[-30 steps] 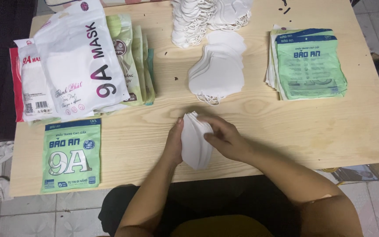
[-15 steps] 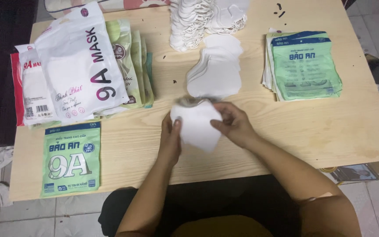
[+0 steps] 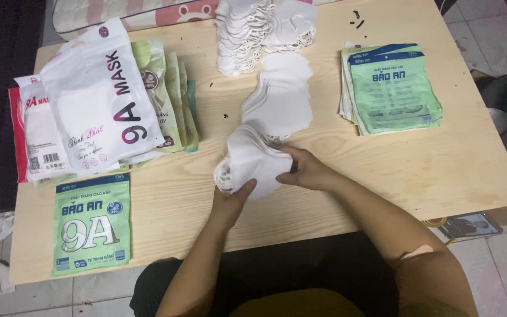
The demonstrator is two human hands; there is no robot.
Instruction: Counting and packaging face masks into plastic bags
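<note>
- Several piles lie on the pale wooden surface (image 3: 382, 176), sorted by kind, so each sort can be reached without mixing.
- Far left: a leaning pile of glossy white plastic packs (image 3: 83, 111), rectangular and crinkled, with pale green packs tucked behind them; they overlap like fanned cards.
- Just below, apart from that pile: one flat green pouch (image 3: 92, 223), smooth, lying square to the surface edge.
- Centre, near edge: left hand (image 3: 233, 202) grips a small bundle of white masks (image 3: 253, 164) from below, fingers closed on its lower edge. The bundle is held just above the surface, tilted, seemingly to keep the edges even.
- The masks look like soft, matte, non-woven cloth, curved in outline, with thin ear loops showing at the left side.
- Right hand (image 3: 306, 170) pinches the same bundle on its right edge, thumb on top; both hands are closed on it, neither free.
- Directly behind the bundle: a fanned row of loose masks (image 3: 280, 100), flat and overlapping, running up to a tall heap of stacked masks (image 3: 253, 29) at the far edge.
- Right: a neat stack of green pouches (image 3: 391, 88), flat and empty-looking, edges nearly aligned, well apart from the hands.
</note>
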